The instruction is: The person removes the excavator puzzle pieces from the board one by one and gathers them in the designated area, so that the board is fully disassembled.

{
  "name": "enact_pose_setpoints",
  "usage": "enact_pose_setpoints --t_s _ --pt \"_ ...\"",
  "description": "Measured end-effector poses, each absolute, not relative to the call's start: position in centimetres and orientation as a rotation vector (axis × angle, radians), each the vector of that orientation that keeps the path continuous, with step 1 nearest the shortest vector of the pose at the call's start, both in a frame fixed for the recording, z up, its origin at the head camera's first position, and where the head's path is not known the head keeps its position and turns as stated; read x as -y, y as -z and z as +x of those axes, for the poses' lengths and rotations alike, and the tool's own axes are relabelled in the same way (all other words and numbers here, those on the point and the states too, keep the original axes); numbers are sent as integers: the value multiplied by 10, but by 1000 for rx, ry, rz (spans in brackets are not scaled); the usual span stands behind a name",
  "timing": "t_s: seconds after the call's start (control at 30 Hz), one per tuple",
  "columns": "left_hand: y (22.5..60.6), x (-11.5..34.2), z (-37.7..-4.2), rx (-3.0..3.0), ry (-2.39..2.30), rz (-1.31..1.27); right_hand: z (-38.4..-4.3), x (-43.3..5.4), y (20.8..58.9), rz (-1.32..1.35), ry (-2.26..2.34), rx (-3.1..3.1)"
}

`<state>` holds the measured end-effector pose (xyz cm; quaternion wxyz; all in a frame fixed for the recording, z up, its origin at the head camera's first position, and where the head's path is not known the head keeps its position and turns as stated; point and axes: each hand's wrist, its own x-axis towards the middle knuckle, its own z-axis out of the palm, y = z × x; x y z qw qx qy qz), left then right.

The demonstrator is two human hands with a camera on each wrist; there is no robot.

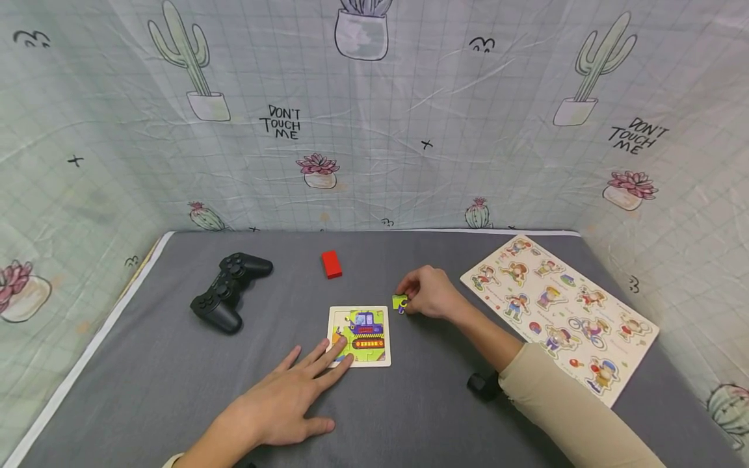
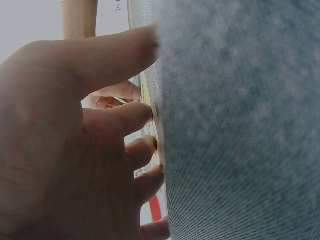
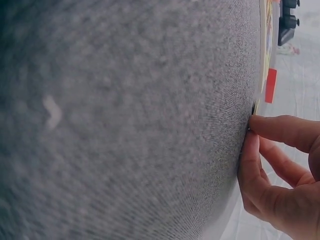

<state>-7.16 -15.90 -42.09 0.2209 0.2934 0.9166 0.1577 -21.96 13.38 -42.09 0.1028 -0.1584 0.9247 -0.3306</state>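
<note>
A small square jigsaw puzzle (image 1: 370, 330) with a picture of a purple and orange tracked vehicle lies flat in its pale frame. Its upper left corner shows bare pale board. My left hand (image 1: 287, 403) is spread out, its fingertips resting on the puzzle's lower left part. To the right of the frame, my right hand (image 1: 432, 294) pinches a yellow-green puzzle piece (image 1: 398, 301) between thumb and fingers, low at the table. The right wrist view shows the thumb and fingertips meeting at the piece's thin edge, mostly hidden.
A black game controller (image 1: 229, 292) lies at the left, and a red block (image 1: 331, 264) sits behind the puzzle. On the right is a large pale board with cartoon children (image 1: 556, 312), partly under the right sleeve. Patterned cloth (image 1: 374, 117) walls the table's back and sides.
</note>
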Motion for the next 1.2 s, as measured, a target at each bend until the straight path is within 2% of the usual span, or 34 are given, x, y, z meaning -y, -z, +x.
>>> enact_pose_setpoints --t_s 0.63,1.2 --pt "419 159 -74 -2539 -413 824 -212 -133 417 -546 978 -2764" --pt "421 158 -70 -2544 -401 818 -190 -91 415 -689 990 -2690"
